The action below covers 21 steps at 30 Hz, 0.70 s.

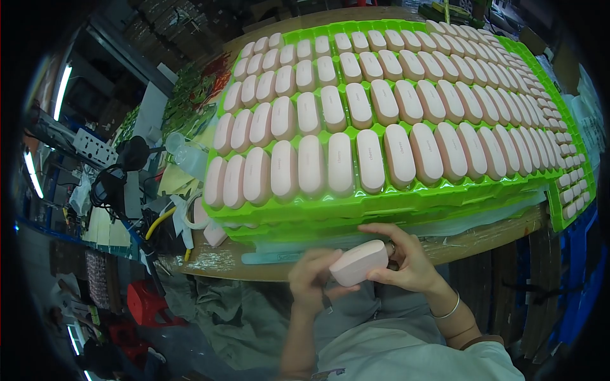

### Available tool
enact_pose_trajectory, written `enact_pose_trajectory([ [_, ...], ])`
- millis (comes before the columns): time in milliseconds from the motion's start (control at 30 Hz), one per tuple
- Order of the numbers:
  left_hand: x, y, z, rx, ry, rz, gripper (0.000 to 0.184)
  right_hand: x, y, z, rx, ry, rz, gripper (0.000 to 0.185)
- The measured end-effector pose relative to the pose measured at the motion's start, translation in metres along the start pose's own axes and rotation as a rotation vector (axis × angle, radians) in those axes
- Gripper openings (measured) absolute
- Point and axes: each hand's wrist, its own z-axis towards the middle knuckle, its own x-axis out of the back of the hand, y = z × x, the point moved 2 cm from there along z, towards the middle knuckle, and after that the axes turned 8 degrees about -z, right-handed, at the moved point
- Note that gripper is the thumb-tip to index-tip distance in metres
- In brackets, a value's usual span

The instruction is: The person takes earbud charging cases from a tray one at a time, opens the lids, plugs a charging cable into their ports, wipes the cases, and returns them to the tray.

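A pale pink oblong case (359,263) with rounded ends is held tilted above my lap, in front of the table edge. My right hand (406,263) grips its right end, the thumb below and the index finger raised off it. My left hand (314,276), slightly blurred, is closed about the left end. Just beyond my hands, bright green trays (267,213) carry rows of similar pink cases (340,163), several with small dark lettering on top.
The trays are stacked on a worn wooden table (222,267). At the left are a yellow cable (159,222), a clear plastic cup (184,152) and a white power strip (95,149). A loose pink piece (215,235) lies by the tray corner. A red stool (149,305) stands on the floor.
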Motion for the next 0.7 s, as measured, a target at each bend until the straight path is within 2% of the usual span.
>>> enact_pose_trajectory([
  [33, 0.000, 0.000, 0.000, 0.003, 0.003, -0.001, 0.059, 0.000, 0.001, 0.001, -0.003, -0.002, -0.001, 0.063],
  [100, 0.002, 0.001, 0.001, 0.019, 0.008, 0.017, 0.057, -0.002, 0.001, 0.002, 0.217, -0.011, -0.135, 0.061],
  [133, 0.001, 0.000, 0.002, 0.023, 0.011, 0.015, 0.057, -0.002, 0.004, 0.003, 0.212, -0.013, -0.136, 0.061],
  [233, 0.000, 0.003, 0.004, 0.010, 0.031, -0.054, 0.056, -0.005, 0.006, 0.007, 0.242, -0.005, -0.065, 0.058],
  [300, 0.003, 0.004, 0.003, 0.117, -0.045, 0.056, 0.061, -0.007, 0.003, 0.008, 0.392, 0.031, 0.121, 0.049],
  [333, 0.002, 0.002, 0.002, 0.122, -0.046, 0.053, 0.061, -0.008, 0.004, 0.007, 0.388, 0.033, 0.122, 0.049],
  [433, 0.001, -0.006, -0.002, 0.079, 0.051, -0.093, 0.066, -0.007, 0.005, 0.003, 0.435, 0.053, 0.242, 0.046],
  [500, 0.001, -0.006, -0.005, 0.011, 0.006, -0.162, 0.069, -0.002, 0.003, -0.001, 0.363, 0.019, -0.122, 0.047],
  [533, -0.001, -0.007, -0.006, 0.017, 0.003, -0.163, 0.069, -0.002, 0.000, -0.001, 0.358, 0.021, -0.118, 0.047],
  [600, -0.004, -0.008, -0.006, 0.016, -0.014, -0.249, 0.067, -0.004, -0.009, 0.001, 0.446, 0.032, -0.375, 0.053],
  [700, 0.004, -0.008, -0.003, -0.027, -0.100, -0.116, 0.062, -0.004, -0.007, 0.003, 0.430, 0.003, -0.330, 0.055],
])
